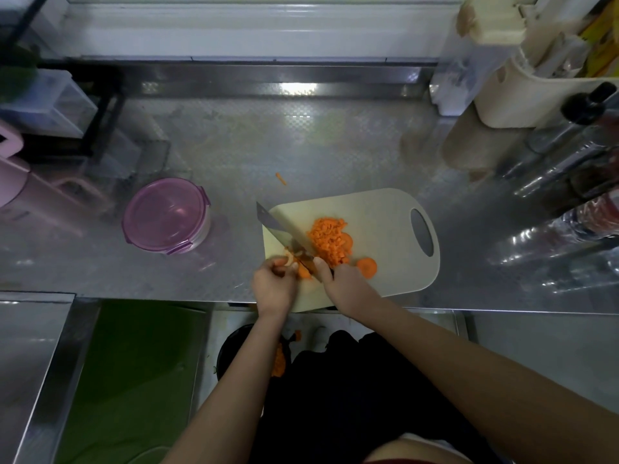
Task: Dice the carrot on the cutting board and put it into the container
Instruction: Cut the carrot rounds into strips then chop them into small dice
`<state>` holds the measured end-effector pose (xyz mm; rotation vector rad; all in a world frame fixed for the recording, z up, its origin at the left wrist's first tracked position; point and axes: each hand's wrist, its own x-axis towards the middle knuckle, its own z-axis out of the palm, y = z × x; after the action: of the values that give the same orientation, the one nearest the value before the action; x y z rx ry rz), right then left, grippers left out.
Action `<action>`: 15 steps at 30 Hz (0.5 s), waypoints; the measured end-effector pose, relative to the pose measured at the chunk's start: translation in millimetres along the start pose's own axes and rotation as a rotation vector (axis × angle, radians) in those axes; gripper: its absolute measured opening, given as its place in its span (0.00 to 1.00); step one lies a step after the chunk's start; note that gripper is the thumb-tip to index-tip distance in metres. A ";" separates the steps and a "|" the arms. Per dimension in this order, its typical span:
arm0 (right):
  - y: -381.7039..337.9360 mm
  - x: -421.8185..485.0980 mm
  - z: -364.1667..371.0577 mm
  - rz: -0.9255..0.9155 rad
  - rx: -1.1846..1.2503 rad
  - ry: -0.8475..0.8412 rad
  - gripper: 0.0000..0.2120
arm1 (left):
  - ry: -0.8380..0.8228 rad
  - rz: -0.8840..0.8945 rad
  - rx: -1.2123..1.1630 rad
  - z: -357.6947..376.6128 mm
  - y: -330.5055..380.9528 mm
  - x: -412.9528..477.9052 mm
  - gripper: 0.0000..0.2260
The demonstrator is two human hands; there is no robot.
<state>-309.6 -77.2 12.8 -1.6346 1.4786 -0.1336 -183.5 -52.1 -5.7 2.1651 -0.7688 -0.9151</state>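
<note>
A cream cutting board (378, 209) lies on the steel counter. On it sits a pile of diced carrot (326, 239), with a loose carrot slice (366, 266) at its near right. My right hand (345, 283) grips the handle of a knife (284, 232), its blade angled across the board's left end. My left hand (273, 283) holds carrot pieces (303, 271) under the blade at the board's near left corner. The round container (165, 216), shut with a purple lid, stands on the counter to the left of the board.
A stray carrot bit (281, 178) lies on the counter behind the board. Pink jugs (13, 175) stand at the far left, bottles (569, 152) and a cream holder (522, 95) at the right. A black bin (234, 349) with carrot scraps sits below the counter edge.
</note>
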 end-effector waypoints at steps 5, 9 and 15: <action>-0.4 -0.6 1.6 0.005 0.016 -0.006 0.29 | 0.010 -0.064 0.025 -0.8 -1.7 -5.6 0.04; -5.6 -0.7 -3.0 0.010 0.011 -0.044 0.30 | -0.007 -0.125 0.072 1.1 -0.1 -4.8 0.03; -4.4 -4.9 -7.3 -0.010 0.026 -0.016 0.30 | 0.020 -0.174 0.105 1.3 3.5 -6.1 0.02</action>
<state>-312.1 -77.5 22.3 -1.6183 1.4509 -0.1442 -188.9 -50.3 -1.5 2.3589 -0.6386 -0.9580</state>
